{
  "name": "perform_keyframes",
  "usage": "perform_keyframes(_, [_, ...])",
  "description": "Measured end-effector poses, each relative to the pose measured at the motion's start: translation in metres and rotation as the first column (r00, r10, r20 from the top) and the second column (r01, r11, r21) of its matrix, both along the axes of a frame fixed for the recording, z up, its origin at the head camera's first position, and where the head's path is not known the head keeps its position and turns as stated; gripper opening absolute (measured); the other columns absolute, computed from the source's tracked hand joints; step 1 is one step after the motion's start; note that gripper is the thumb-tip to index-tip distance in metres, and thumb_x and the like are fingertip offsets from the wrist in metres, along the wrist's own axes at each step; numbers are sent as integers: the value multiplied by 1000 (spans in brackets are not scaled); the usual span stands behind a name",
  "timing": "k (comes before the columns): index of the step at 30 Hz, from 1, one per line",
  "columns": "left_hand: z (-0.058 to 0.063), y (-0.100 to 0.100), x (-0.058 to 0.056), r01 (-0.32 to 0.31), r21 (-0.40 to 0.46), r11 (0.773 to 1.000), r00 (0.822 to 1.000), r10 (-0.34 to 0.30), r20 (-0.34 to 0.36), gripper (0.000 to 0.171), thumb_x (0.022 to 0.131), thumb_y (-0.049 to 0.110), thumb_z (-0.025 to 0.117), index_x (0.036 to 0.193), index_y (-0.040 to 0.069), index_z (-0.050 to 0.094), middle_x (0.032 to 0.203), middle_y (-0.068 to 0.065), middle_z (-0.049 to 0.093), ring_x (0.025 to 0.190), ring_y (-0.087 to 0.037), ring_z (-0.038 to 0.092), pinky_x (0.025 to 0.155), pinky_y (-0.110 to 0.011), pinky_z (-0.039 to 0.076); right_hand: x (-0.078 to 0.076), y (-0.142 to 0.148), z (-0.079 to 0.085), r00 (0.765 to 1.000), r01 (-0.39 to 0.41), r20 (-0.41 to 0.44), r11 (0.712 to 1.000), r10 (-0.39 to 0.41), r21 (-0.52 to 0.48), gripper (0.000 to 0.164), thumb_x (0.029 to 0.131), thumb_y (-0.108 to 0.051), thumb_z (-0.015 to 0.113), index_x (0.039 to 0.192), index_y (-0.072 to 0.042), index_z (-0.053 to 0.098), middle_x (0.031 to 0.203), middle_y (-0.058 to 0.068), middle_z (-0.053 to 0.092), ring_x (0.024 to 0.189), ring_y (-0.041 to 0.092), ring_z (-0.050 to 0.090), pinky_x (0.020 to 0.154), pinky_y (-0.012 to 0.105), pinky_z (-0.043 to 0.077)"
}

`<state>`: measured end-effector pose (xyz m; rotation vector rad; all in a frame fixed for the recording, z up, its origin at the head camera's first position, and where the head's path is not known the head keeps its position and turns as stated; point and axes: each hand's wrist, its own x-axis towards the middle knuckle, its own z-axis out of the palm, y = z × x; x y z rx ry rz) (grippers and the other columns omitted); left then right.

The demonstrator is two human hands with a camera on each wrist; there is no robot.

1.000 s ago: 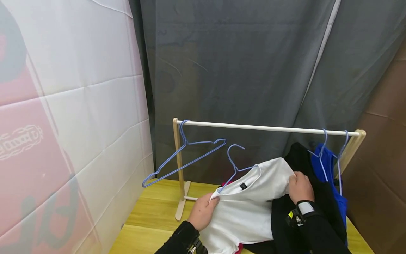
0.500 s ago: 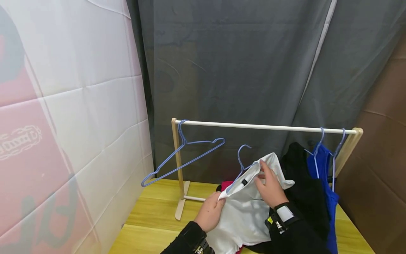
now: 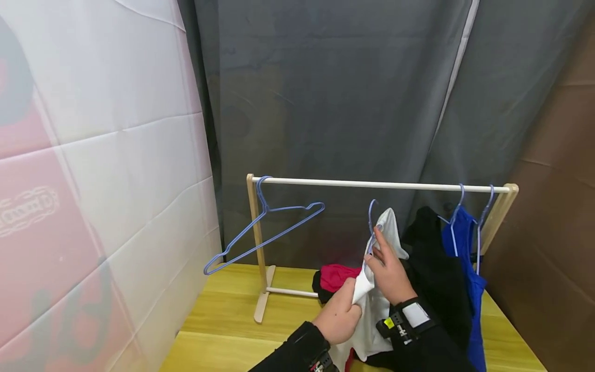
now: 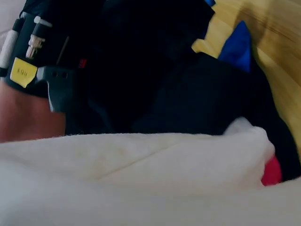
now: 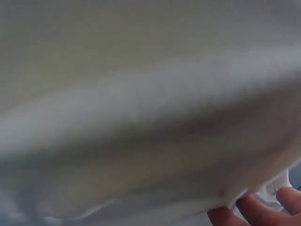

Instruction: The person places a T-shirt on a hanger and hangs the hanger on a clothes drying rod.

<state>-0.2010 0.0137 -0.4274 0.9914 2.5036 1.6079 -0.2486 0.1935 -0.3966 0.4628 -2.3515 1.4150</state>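
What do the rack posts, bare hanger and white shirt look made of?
Rack posts: likely matte wood, going by pale tan colour. Bare hanger: smooth, perhaps plastic-coated wire, given thin blue bends. White shirt: soft matte fabric, judging by its folds; fibre unclear.

no text is legible: the small yellow tag (image 4: pixel 23 72) bears blurred characters; the pink-and-white fabric panel (image 3: pixel 116 181) bears faint outlined lettering.

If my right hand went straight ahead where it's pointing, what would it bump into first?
Most likely the blue hanger in the white shirt, right by the fingers, though depth is unclear.
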Motion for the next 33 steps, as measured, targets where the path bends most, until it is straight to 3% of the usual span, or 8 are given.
perform_keyframes(3, [7, 13, -1, 22, -9, 1000, 1000, -22, -19, 41, 87, 3, 46, 128, 10, 44, 108, 5, 52, 97, -5, 52, 88, -25, 47, 0, 9, 7, 1000, -2, -25, 1000, 2, -26, 67, 107, -16, 50, 164, -21, 15, 166, 17, 16, 140, 46, 38, 102, 23, 38])
perform_keyframes(5, [13, 22, -2, 31, -20, 999, 999, -31, -38, 43, 87, 4, 47, 130, 10, 43, 110, 5, 51, 97, -5, 52, 88, -24, 46, -1, 14, 13, 999, 11, -39, 999, -12, -33, 66, 107, -15, 48, 163, -20, 16, 165, 18, 18, 138, 46, 40, 101, 17, 35])
perform_keyframes(8, [23, 35, -4, 45, -32, 998, 997, -47, -66, 44, 87, 4, 48, 130, 9, 42, 110, 5, 50, 94, -6, 50, 86, -23, 45, -1, 23, 23, 998, 36, -43, 999, -38, -35, 64, 107, -14, 46, 163, -22, 17, 164, 19, 22, 138, 46, 40, 109, 34, 36])
perform_keyframes(12, [40, 52, -6, 74, -43, 996, 992, -78, -99, 44, 84, 1, 51, 126, 8, 43, 108, 5, 49, 91, -7, 49, 83, -20, 43, -3, 38, 37, 997, 72, -2, 996, -72, -58, 62, 108, -19, 42, 163, -24, 16, 164, 18, 23, 144, 44, 30, 114, 61, 23])
perform_keyframes(17, [58, 72, -9, 85, -77, 993, 982, -97, -163, 41, 83, 0, 51, 122, 8, 45, 108, 5, 49, 93, -7, 49, 83, -18, 41, -6, 54, 49, 998, 52, 52, 989, -45, -141, 59, 109, -20, 36, 164, -28, 15, 163, 20, 24, 148, 41, 22, 115, 62, 16])
perform_keyframes(22, [67, 87, -14, 74, -89, 993, 989, -84, -118, 35, 84, 1, 53, 118, 6, 45, 101, 3, 48, 86, -10, 49, 78, -20, 42, -9, 66, 54, 995, 56, 89, 986, -42, -156, 57, 111, -26, 33, 163, -32, 11, 163, 21, 24, 149, 40, 20, 116, 62, 15])
perform_keyframes(29, [73, 104, -28, 64, -130, 989, 992, -77, -98, 32, 85, 1, 54, 116, 4, 47, 101, 1, 50, 88, -11, 51, 78, -19, 42, -24, 83, 51, 994, 52, 109, 983, -33, -174, 58, 111, -29, 35, 163, -31, 8, 167, 10, 13, 151, 33, 12, 118, 55, 9])
perform_keyframes(33, [70, 115, -33, 40, -173, 984, 996, -53, -73, 30, 86, 3, 55, 115, 6, 48, 102, 2, 51, 89, -11, 51, 78, -19, 41, -29, 93, 45, 985, 92, 157, 983, -66, -160, 60, 111, -36, 36, 163, -32, 5, 168, 7, 8, 149, 38, 17, 117, 59, 13])
